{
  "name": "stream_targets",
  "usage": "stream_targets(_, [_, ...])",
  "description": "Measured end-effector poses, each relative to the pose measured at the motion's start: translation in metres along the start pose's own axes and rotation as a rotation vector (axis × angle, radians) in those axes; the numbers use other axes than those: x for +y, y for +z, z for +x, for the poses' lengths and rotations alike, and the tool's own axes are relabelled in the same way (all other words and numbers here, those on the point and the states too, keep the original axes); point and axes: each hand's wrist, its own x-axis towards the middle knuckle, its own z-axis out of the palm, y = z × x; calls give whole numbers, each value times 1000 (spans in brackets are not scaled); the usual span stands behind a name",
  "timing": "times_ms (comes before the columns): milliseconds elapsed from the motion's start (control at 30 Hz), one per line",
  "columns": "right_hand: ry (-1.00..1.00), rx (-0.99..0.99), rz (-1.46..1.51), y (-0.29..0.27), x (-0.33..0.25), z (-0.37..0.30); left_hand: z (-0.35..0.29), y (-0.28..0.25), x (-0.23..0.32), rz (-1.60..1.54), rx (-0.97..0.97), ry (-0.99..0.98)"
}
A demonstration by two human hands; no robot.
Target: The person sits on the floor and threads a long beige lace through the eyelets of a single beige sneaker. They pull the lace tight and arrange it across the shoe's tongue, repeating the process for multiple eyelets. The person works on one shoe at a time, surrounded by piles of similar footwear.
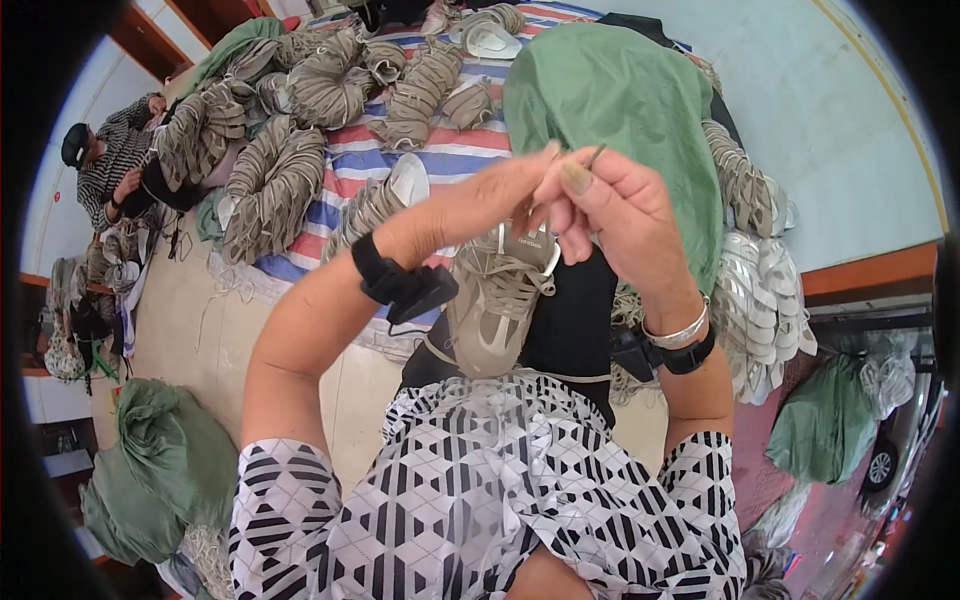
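A taupe lace-up sneaker rests on my lap, toe toward me, with laces across its front. Above its tongue my two hands meet. My right hand is closed in a pinch, thumb against forefinger, and a short thin brownish strip pokes out at the fingertips; it may be a lace end. My left hand reaches across from the left, its fingertips together against the right hand's fingers. What the left fingers hold, if anything, is hidden behind the hand. Both wrists wear black straps.
Bundles of taupe shoe uppers lie on a striped sheet ahead. A large green sack stands beyond my right hand, near white-edged uppers. Another green sack sits lower left. A co-worker sits at the far left.
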Motion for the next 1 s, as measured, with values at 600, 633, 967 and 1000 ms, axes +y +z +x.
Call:
stream_targets(600, [326,516,-390,-101,132,-100,-75,-60,-134,-666,683,-119])
stream_targets(633, [284,570,-453,-110,141,-108,-78,-62,-140,-679,695,-109])
stream_targets(967, [629,326,-181,-33,137,-73,-54,-53,-131,-943,497,78])
stream_targets(1000, [650,344,-218,-35,143,-72,-53,-52,-131,-962,404,104])
